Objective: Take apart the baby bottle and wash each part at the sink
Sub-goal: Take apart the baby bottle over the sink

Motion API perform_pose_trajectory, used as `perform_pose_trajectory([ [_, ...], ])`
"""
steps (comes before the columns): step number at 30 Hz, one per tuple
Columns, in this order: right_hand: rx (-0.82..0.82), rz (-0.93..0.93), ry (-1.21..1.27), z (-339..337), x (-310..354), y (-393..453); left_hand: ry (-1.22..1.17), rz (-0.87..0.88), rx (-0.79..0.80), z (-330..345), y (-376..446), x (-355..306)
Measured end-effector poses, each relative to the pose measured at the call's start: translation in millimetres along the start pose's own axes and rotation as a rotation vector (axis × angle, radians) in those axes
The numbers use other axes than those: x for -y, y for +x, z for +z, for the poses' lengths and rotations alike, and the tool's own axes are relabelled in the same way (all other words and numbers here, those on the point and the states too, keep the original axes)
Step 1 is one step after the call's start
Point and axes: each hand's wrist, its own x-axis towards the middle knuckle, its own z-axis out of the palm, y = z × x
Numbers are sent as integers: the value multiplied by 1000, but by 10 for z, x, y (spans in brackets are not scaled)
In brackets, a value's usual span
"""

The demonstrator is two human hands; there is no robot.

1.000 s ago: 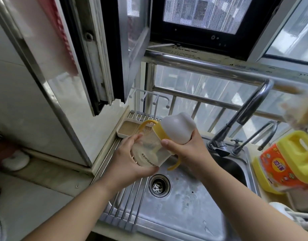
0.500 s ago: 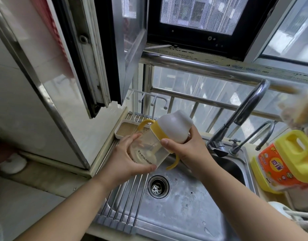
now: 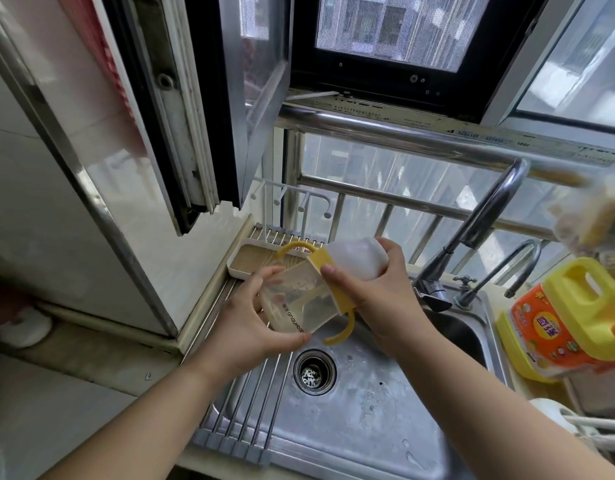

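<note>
A clear baby bottle (image 3: pixel 301 304) with a yellow collar and two yellow handles (image 3: pixel 344 323) is held tilted above the steel sink (image 3: pixel 351 410). A frosted white cap (image 3: pixel 358 259) covers its top. My left hand (image 3: pixel 250 323) grips the clear body from below and the left. My right hand (image 3: pixel 379 299) wraps the cap and the collar, thumb on the yellow ring. A straw shows inside the bottle.
A tall faucet (image 3: pixel 486 220) and a smaller tap (image 3: pixel 500 268) stand behind the sink at the right. A yellow detergent jug (image 3: pixel 569 317) sits at the right edge. A roll-up rack (image 3: pixel 243 403) spans the sink's left side, with a white tray (image 3: pixel 250 261) behind. The drain (image 3: pixel 314 372) lies below the bottle.
Both hands keep their hold on the bottle. The yellow collar looks turned a little relative to the clear body, and the bottle sits slightly lower and flatter.
</note>
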Motion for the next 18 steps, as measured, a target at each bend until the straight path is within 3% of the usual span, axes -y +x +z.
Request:
perform_pose_trajectory([
  [9,53,-56,-49,-33,8,-9,-46,-94,46,-61,55,-57],
  [15,123,-87,-150,-62,50,-17,-147,-159,192,-130,46,9],
  [18,161,-88,-115,-64,68,-9,-228,-155,125,-52,4,-37],
])
